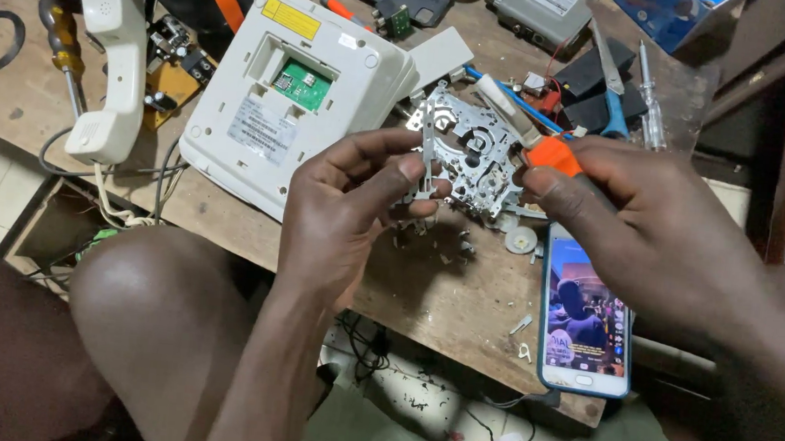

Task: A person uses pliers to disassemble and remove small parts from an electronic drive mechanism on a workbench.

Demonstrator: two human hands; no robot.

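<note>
Mechanism: stamped metal chassis [472, 161] with small gears and levers, held above the wooden tabletop [424, 288], just in front of an upturned white desk telephone [281, 100].
Left hand [347, 208]: grip closed on the chassis's left edge strip, thumb and fingertips pinching it.
Right hand [634, 230]: grip closed around an orange-handled tool [552, 154], its tip at the chassis's right side; the tool's type is not clear.
Handling: likely light and stiff, with sharp edges and delicate small parts; the outer frame edges look like the safest hold.
Nearby: lit smartphone [587, 324] below the right hand; white handset [110, 68] lies left.
</note>
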